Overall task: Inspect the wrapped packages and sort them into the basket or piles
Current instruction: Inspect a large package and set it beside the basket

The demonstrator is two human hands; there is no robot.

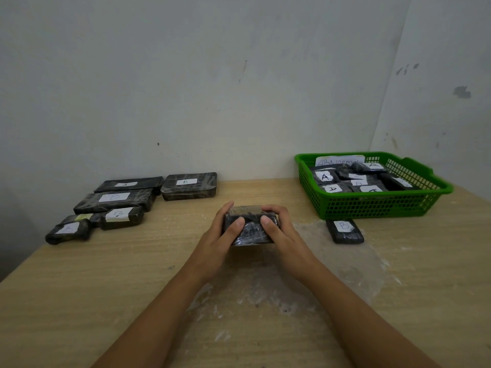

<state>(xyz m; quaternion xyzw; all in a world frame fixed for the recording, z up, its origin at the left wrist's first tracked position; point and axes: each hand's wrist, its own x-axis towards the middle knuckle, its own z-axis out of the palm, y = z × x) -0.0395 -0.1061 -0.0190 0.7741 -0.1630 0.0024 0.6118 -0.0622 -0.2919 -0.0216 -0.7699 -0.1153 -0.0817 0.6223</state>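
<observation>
A black plastic-wrapped package [249,229] is held just above the middle of the wooden table [106,282]. My left hand [220,235] grips its left end and my right hand [281,232] grips its right end, thumbs on its near face. No label shows on it. A green basket [372,205] at the back right holds several black packages with white labels, most marked A, and a paper sign. One package marked B [344,231] lies in front of the basket. At the back left lie several labelled packages [114,201], mostly B.
A sheet of clear plastic wrap [332,266] lies on the table under and to the right of my hands. Walls stand close behind the table and at the right. The table's left edge runs diagonally at the left.
</observation>
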